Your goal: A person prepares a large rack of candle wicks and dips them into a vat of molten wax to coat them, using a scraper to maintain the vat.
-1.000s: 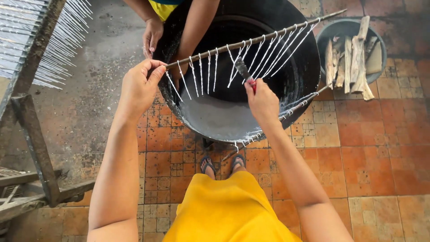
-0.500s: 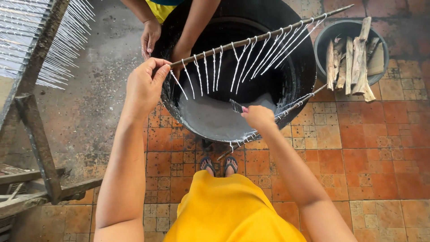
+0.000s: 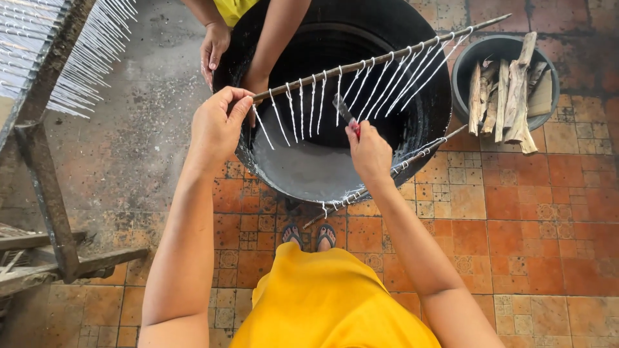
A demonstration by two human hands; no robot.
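Head view shows the left hand (image 3: 219,125) closed around one end of a long stick (image 3: 380,57), its grip pinching the wood between thumb and fingers, while the stick slants up and away over a large black basin (image 3: 433,122) holding pale liquid (image 3: 303,169). A row of white-coated strands (image 3: 361,84) hangs from the stick above the liquid. The right hand (image 3: 369,151) has its grip pressed shut on a small knife (image 3: 345,111) with a red handle, the blade raised among the middle strands. A second stick (image 3: 412,158) with white loops rests on the basin's near rim. Another person's hand (image 3: 214,48) and forearm lie on the far rim, close to the held end. Risk assessment: the stick is carried at one end only, so a slackened pinch could let the far end sag and drop the strands into the liquid. The blade works near soft strands and could nick or sever one if angled badly. The resting stick sits just beside the right wrist and could be knocked off the rim. A tub of firewood (image 3: 506,84) stands well apart.
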